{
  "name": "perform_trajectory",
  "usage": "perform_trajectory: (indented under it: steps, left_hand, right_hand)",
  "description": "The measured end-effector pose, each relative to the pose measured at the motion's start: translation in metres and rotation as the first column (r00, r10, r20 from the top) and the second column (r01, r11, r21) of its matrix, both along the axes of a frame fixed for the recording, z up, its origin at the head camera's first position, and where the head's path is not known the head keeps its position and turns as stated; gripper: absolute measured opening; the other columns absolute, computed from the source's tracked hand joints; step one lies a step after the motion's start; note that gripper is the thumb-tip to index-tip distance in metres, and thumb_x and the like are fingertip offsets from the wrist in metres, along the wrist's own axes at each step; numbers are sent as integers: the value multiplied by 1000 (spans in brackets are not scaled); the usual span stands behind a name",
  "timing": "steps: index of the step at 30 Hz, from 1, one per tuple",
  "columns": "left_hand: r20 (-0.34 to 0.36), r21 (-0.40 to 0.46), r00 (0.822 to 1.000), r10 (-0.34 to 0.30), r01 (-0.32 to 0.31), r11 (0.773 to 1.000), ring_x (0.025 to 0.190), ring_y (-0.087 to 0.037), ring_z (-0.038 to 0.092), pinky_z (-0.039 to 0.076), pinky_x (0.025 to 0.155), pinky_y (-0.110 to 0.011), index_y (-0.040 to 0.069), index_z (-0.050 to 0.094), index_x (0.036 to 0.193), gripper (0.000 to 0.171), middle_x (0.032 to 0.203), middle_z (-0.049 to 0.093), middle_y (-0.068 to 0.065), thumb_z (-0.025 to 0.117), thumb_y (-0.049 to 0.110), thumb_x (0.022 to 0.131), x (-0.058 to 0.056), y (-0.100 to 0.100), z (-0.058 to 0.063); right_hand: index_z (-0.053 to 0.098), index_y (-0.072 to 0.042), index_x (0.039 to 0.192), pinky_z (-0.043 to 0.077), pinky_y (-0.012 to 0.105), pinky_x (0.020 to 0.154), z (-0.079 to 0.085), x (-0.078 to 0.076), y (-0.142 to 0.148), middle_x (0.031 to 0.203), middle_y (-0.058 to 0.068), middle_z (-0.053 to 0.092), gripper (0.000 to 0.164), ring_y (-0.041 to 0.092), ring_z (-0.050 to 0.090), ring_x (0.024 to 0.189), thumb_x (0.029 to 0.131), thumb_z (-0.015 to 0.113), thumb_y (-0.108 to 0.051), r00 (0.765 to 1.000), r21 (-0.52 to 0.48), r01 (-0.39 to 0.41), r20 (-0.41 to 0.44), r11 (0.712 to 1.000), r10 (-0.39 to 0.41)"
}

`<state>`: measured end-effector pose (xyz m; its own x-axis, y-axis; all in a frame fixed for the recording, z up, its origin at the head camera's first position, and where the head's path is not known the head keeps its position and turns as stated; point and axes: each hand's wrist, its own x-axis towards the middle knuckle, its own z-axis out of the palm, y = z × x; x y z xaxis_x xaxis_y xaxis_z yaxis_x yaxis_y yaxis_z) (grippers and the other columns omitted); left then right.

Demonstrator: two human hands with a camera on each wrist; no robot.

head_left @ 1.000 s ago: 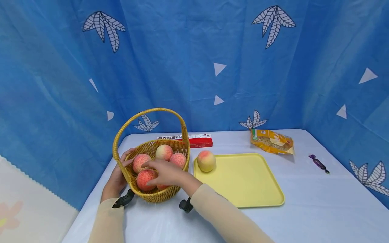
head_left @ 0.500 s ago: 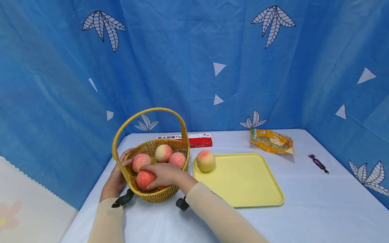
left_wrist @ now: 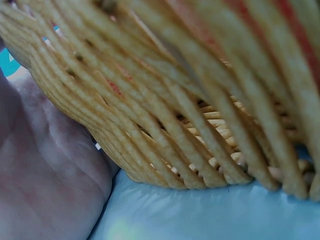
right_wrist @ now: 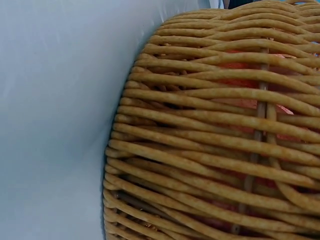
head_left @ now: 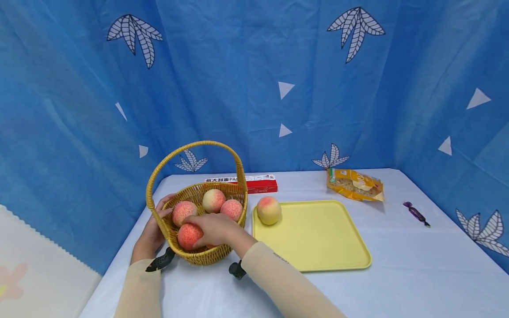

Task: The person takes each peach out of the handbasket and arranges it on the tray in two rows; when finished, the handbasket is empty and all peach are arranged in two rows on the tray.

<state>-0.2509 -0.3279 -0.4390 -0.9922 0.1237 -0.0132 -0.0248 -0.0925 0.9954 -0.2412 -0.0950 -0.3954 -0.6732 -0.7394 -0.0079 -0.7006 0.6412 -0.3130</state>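
Observation:
A woven wicker basket [head_left: 204,258] with a tall arched handle holds several peaches on the left of the table. My left hand [head_left: 151,232] grips its left side at the rim; in the left wrist view the palm [left_wrist: 45,170] lies along the wicker wall [left_wrist: 150,120]. Reaching in over the near right rim, my right hand [head_left: 220,227] has its thumb and fingers around a red peach [head_left: 189,236] at the front. Another peach beneath the hand is mostly hidden. The right wrist view is filled by the basket's outer wall [right_wrist: 200,125], the hand itself out of sight.
Right of the basket lies a yellow tray [head_left: 318,238], with one pale peach [head_left: 269,210] in its back left corner. Behind stand a red and white pasta box [head_left: 262,183] and an orange pasta bag [head_left: 355,184]. A purple wrapped candy [head_left: 416,214] lies far right.
My right hand has come down and left onto the red peach, its thumb and fingers closing around it. My left hand keeps its place on the basket.

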Motion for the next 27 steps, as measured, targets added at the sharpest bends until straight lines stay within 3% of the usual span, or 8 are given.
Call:
perform_trajectory:
  steps: [13, 21, 27]
  left_hand:
    - [-1, 19, 1000, -18, 18, 1000, 122, -8, 49, 49, 95, -27, 27, 27, 153, 50, 144, 38, 4, 38, 23, 105, -3, -2, -4]
    - [14, 7, 1000, 3, -3, 1000, 122, -9, 48, 49, 95, -26, 30, 29, 151, 49, 142, 37, 7, 39, 24, 103, -3, -1, -3]
    - [10, -12, 1000, 2, -2, 1000, 123, -9, 48, 49, 95, -25, 28, 27, 153, 51, 144, 37, 5, 40, 24, 103, -1, 0, -2]
  right_hand:
    - [46, -41, 141, 51, 31, 98, -2, 4, 2, 132, -15, 61, 67, 5, 60, 119, 83, 77, -50, 997, -87, 38, -65, 996, -43]
    - [38, -37, 138, 55, 33, 88, 1, 6, 4, 128, -2, 54, 74, 13, 65, 101, 79, 82, -47, 989, -228, 148, 41, 962, -143]
    - [37, -41, 144, 55, 35, 88, 3, 7, 7, 135, 0, 47, 78, 16, 63, 104, 80, 82, -41, 982, -310, 178, 112, 934, -150]
